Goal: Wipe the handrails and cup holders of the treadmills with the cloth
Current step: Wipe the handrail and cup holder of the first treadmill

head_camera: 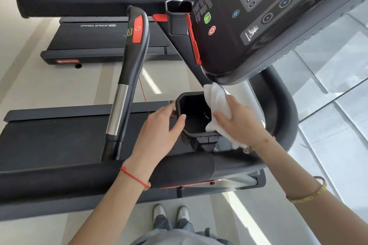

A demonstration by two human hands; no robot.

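- Right now I see the near cup holder [192,114], a black octagonal well, sitting just right of centre in the head view, below the tilted console [264,16].
- My right hand [237,123] comes in from about 4 o'clock and is closed around a white cloth [216,97], pressing it against the cup holder's right-hand rim.
- One end of the cloth bunches up toward 12 o'clock, touching the lower edge of the console; another fold hangs over the rim at about 5 o'clock of the well.
- My left hand [159,127] reaches in from 7 o'clock with the fingers loosely spread, holding nothing; its fingertips rest on the left rim of the cup holder and the thumb lies at the rim's inner edge.
- A red string bracelet [134,177] circles the left wrist, and a gold-coloured chain [307,195] sits on the right forearm.
- To the left of the cup holder, at 10 o'clock, a black handrail [127,77] with a silver sensor band and a red button panel runs up and away.
- A padded black bar [79,177] crosses under both forearms.
- A second cup holder [179,16] stands at 12 o'clock beside the console, well apart from both hands.
- Another treadmill deck [103,43] lies beyond it, at 11 o'clock.
- My shoes [171,215] show at 6 o'clock on the pale floor.
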